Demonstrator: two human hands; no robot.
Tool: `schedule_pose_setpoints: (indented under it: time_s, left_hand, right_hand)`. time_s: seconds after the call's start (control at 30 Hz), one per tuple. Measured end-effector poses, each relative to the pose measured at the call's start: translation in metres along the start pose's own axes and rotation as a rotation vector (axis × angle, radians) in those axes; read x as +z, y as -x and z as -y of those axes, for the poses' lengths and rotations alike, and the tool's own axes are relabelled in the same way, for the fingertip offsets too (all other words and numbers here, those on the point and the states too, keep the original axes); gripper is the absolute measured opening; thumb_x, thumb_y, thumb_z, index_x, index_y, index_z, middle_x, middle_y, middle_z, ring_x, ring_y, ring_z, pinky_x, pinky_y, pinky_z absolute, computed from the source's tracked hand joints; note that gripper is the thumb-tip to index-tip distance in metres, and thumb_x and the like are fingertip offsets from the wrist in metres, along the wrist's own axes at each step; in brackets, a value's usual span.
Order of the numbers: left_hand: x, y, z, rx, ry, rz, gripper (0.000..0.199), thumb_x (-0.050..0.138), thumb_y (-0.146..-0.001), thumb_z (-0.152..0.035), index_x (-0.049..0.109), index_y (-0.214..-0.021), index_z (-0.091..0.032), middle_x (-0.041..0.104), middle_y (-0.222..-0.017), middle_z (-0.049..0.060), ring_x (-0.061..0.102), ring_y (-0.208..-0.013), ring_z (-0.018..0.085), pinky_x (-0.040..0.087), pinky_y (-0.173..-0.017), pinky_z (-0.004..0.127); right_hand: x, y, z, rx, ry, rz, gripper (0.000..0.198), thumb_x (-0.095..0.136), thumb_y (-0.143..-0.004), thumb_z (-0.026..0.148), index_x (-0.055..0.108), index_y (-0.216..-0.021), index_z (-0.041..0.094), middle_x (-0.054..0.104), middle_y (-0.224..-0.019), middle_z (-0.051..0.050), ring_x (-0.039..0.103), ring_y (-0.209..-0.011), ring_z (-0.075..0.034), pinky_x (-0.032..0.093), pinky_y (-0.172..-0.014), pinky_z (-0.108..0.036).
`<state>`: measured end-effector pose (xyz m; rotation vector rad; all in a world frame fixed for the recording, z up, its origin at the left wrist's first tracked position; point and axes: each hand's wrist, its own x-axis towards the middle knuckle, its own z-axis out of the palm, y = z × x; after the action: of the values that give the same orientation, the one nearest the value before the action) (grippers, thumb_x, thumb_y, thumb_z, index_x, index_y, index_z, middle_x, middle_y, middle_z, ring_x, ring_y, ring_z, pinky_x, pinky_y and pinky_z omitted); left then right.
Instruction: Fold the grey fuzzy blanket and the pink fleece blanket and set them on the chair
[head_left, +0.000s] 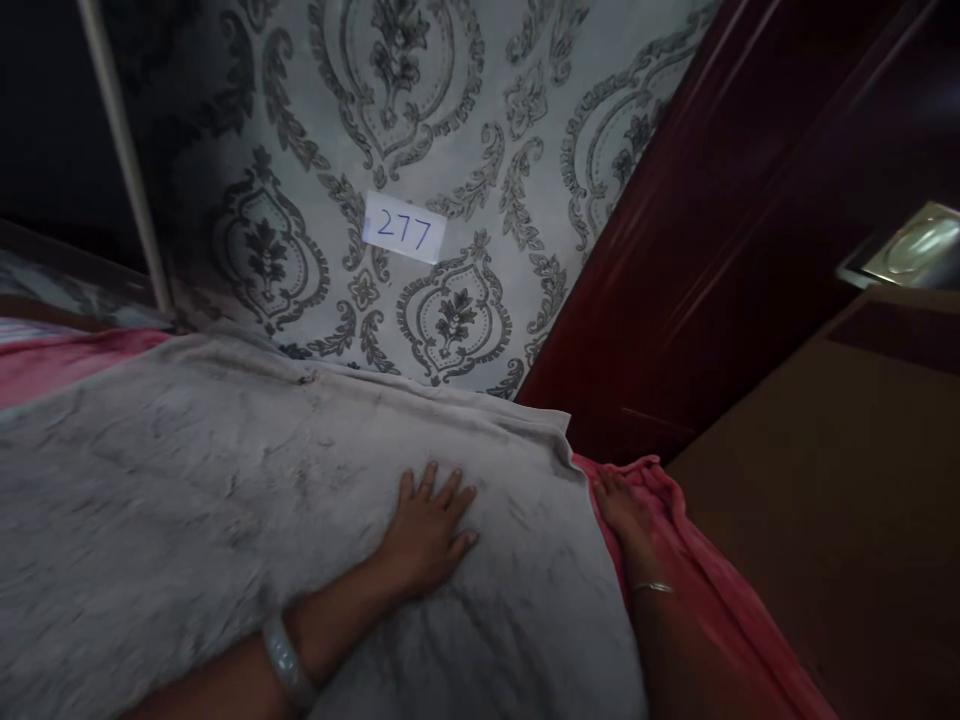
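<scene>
A grey plush blanket [225, 480] is spread wide in front of me, with small creases and a folded far edge. My left hand [427, 535] lies palm down on it, fingers spread and holding nothing; a pale bangle circles that wrist. At the blanket's right side, my right hand [621, 508] rests on pink-red cloth [694, 555] that shows from under the grey layer. The fingers of this hand point forward, close to the grey edge, and look laid on the cloth rather than wrapped round it. A thin bracelet is on the right wrist.
Beyond the blanket stands a wall with grey damask wallpaper [465, 200] and a paper label [403, 228] reading 277. A dark red glossy wooden panel [637, 270] rises on the right. A pale pole [127, 150] stands at left; more pink cloth [82, 358] lies below it.
</scene>
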<state>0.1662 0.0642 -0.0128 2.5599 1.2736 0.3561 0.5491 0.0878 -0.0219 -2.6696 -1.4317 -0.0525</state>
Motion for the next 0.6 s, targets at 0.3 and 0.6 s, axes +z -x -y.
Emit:
schedule_pose_setpoints:
  time_s: [0.3, 0.6]
  left_hand:
    - [0.004, -0.002, 0.005, 0.051, 0.014, -0.017, 0.059, 0.041, -0.096, -0.049, 0.041, -0.152, -0.032, 0.033, -0.162, 0.004, 0.013, -0.153, 0.039, 0.004, -0.118, 0.076]
    - [0.001, 0.0, 0.001, 0.213, 0.045, 0.047, 0.056, 0.046, -0.095, -0.047, 0.043, -0.15, -0.036, 0.033, -0.162, 0.0, 0.012, -0.154, 0.037, 0.005, -0.121, 0.07]
  right_hand:
    - [-0.021, 0.069, 0.089, -0.545, 0.0, -0.106, 0.061, 0.029, -0.101, 0.04, 0.026, -0.16, 0.023, 0.036, -0.16, -0.006, 0.025, -0.15, -0.026, 0.021, -0.122, -0.044]
    - [-0.006, 0.064, 0.067, -0.151, -0.004, 0.036, 0.057, 0.022, -0.105, 0.045, 0.035, -0.155, 0.021, 0.032, -0.162, -0.007, 0.021, -0.15, -0.033, 0.021, -0.118, -0.055]
